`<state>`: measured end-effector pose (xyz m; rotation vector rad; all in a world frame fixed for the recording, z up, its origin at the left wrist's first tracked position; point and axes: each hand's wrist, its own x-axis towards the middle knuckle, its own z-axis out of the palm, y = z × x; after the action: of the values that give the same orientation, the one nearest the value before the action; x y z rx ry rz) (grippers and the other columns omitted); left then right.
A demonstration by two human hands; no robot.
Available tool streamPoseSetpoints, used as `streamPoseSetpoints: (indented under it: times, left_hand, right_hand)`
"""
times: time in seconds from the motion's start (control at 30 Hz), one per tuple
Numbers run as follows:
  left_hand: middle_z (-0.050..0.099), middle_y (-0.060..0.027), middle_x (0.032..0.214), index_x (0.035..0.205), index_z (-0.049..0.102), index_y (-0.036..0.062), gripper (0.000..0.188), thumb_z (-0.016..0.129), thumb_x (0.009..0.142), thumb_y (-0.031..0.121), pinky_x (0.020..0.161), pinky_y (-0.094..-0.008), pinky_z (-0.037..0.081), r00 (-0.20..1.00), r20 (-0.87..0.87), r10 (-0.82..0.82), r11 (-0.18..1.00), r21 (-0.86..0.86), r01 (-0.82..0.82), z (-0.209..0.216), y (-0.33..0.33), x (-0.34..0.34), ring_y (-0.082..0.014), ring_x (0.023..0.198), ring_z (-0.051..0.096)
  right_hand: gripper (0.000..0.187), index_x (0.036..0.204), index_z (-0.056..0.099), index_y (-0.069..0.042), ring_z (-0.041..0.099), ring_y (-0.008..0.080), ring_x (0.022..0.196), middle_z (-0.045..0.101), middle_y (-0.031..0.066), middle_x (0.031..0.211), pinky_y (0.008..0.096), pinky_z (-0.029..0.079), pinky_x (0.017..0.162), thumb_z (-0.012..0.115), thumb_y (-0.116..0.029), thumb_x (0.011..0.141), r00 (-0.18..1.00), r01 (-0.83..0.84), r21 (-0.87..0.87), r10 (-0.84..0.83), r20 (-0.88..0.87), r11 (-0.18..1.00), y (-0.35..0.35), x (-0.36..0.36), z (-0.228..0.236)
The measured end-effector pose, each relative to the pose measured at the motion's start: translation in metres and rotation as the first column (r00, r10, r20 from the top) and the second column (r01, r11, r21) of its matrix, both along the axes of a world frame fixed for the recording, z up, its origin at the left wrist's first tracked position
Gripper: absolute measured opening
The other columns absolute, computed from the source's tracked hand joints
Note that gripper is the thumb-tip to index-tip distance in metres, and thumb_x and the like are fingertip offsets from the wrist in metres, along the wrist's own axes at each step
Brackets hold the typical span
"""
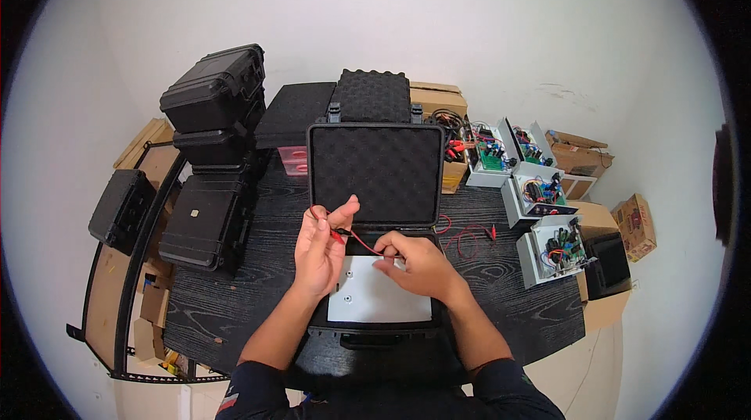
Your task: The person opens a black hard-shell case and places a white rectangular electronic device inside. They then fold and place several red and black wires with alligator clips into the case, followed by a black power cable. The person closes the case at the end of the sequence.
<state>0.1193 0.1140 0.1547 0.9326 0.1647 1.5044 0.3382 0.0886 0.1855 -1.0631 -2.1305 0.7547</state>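
Observation:
My left hand (pixel 316 260) is raised over the left side of an open black hard case, its fingers closed around red and black alligator clips (pixel 338 235). From the clips a thin red wire (pixel 364 245) runs across to my right hand (pixel 416 263), which pinches it between thumb and fingers. Below both hands a white panel (pixel 379 303) with small round fittings lies in the case's lower half. Dark foam (pixel 375 174) lines the raised lid behind. To the right, another red lead with a red clip (pixel 493 235) lies loosely curled on the table.
Stacked black hard cases (pixel 205 213) stand on the left. Several white-housed units with exposed circuit boards (pixel 551 252) line the right side, near cardboard boxes (pixel 634 227). A carton (pixel 454 177) of cables and clips sits behind the lid. The black wood-grain table (pixel 258 295) carries most of this.

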Motion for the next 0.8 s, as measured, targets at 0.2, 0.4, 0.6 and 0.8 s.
streamPoseSetpoints:
  times: [0.2, 0.4, 0.6, 0.8]
  left_hand:
    - [0.063, -0.0252, 0.149, 0.141, 0.044, 0.0097, 0.034, 0.060, 0.112, 0.018, 0.132, -0.0478, 0.024, 0.987, -0.144, 0.076, 0.997, -0.010, -0.078, -0.005, -0.002, 0.010, -0.0323, 0.156, 0.043]
    - [0.064, -0.0224, 0.148, 0.164, 0.036, 0.0025, 0.068, 0.070, 0.105, 0.007, 0.127, -0.0425, 0.036, 0.972, -0.200, 0.124, 0.983, -0.105, -0.148, -0.010, 0.002, 0.006, -0.0281, 0.147, 0.054]
    - [0.070, -0.0190, 0.140, 0.156, 0.049, -0.0011, 0.058, 0.071, 0.103, 0.002, 0.112, -0.0345, 0.053, 0.912, -0.355, 0.206, 0.960, -0.106, -0.258, -0.006, -0.004, 0.009, -0.0225, 0.131, 0.067]
    - [0.075, -0.0128, 0.123, 0.135, 0.063, -0.0013, 0.029, 0.066, 0.106, 0.004, 0.100, -0.0303, 0.056, 0.796, -0.599, 0.082, 0.993, -0.020, -0.117, -0.010, 0.000, 0.005, -0.0156, 0.114, 0.071]
  right_hand:
    - [0.019, 0.106, 0.074, 0.000, 0.076, 0.0263, 0.080, 0.076, 0.0151, 0.092, 0.0363, 0.059, 0.072, 0.078, -0.017, 0.097, 0.998, -0.053, 0.125, 0.057, -0.033, 0.991, 0.002, -0.004, -0.013]
    - [0.018, 0.109, 0.074, 0.000, 0.076, 0.0257, 0.085, 0.077, 0.0143, 0.097, 0.0361, 0.060, 0.075, 0.078, -0.013, 0.097, 0.987, -0.115, 0.105, 0.125, -0.102, 0.988, 0.001, -0.006, -0.011]
    - [0.018, 0.110, 0.073, 0.001, 0.075, 0.0251, 0.084, 0.076, 0.0137, 0.098, 0.0350, 0.060, 0.076, 0.078, -0.009, 0.096, 0.982, -0.129, 0.103, 0.142, -0.128, 0.986, 0.001, -0.006, -0.011]
    - [0.016, 0.110, 0.073, -0.001, 0.076, 0.0289, 0.088, 0.075, 0.0146, 0.097, 0.0378, 0.060, 0.077, 0.075, -0.008, 0.096, 0.985, -0.076, 0.105, 0.091, -0.144, 0.992, -0.002, -0.005, -0.006]
